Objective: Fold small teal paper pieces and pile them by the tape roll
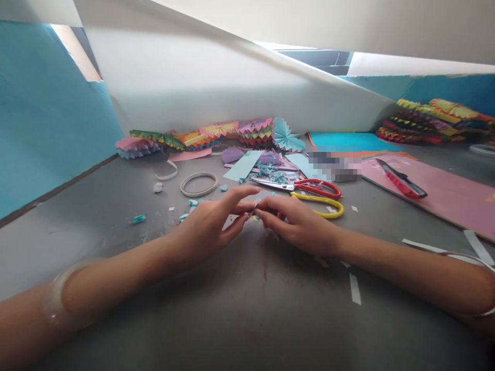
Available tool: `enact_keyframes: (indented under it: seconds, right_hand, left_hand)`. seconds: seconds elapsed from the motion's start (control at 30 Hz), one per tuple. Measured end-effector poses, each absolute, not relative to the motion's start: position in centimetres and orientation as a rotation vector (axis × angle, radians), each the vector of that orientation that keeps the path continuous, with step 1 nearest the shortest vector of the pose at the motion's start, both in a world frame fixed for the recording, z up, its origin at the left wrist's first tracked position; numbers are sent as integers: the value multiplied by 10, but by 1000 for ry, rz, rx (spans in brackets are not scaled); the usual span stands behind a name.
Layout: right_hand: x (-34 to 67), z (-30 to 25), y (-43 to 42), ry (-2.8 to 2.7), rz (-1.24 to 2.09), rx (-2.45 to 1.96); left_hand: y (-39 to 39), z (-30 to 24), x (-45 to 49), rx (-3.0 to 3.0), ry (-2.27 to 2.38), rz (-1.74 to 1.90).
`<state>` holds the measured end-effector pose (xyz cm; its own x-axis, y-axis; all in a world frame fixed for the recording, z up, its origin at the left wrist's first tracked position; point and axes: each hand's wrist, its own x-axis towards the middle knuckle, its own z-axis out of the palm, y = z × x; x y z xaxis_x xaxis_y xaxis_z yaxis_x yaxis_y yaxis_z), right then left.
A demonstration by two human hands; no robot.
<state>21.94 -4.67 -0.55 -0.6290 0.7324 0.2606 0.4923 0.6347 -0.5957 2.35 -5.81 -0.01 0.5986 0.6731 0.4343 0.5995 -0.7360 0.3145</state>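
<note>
My left hand (211, 219) and my right hand (299, 219) meet over the middle of the grey table. Fingertips of both pinch a small thin strip (253, 209), too small to make out well. The left index finger is raised above the others. Just beyond the hands lies a pair of scissors (273, 184), with one red and one yellow handle. Small teal paper bits (193, 202) are scattered beside the left hand. Behind the scissors, teal shreds (270, 172) lie heaped near a pale blue paper strip (243, 166).
A pale ring (199, 184) and a curled strip (168, 171) lie to the left. A red box cutter (404, 180) rests on pink sheets (448, 198) at right. Colourful pleated paper (255, 133) lines the back, with another stack (433, 121) at far right. White scraps (355, 288) lie nearer.
</note>
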Motion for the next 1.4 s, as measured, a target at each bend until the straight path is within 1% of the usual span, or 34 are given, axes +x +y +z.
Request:
enact_keyframes:
  seconds: [0.7,1.23,1.4]
  right_hand:
    - [217,-8,-46,-2376,673,-954]
    - [220,-6,-45,-2381,680,-980]
    - [221,-5,-46,-2388,681,-987]
  left_hand:
    - [-57,-2,21,2670,1062,773]
    - [-56,-2,22,2769,993,820]
    - [-56,1,25,2717,1053,845]
